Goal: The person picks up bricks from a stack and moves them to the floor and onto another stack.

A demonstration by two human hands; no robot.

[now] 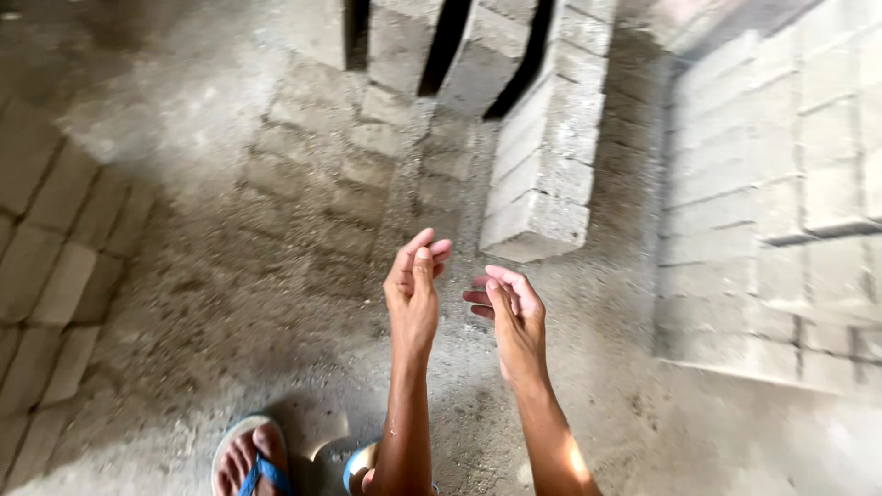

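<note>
Above the blue sandals (260, 468), both hands hang empty with fingers loosely spread, and the stack of grey concrete blocks (544, 156) stands just ahead, nearer the right hand (514, 317) than the left hand (413, 289).

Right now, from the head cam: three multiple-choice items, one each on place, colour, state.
1. Where is the nearest stack of concrete blocks relative to the hands?
A. ahead of them
B. under them
C. behind the feet

2. What colour are the sandal straps?
A. red
B. blue
C. black

3. What do the left hand and right hand hold?
A. a block
B. a trowel
C. nothing

Answers:
1 A: the stack rises beyond the fingertips.
2 B: a blue strap crosses the foot at the bottom edge.
3 C: both hands are open, fingers loose, apart, over the gritty floor.
</note>
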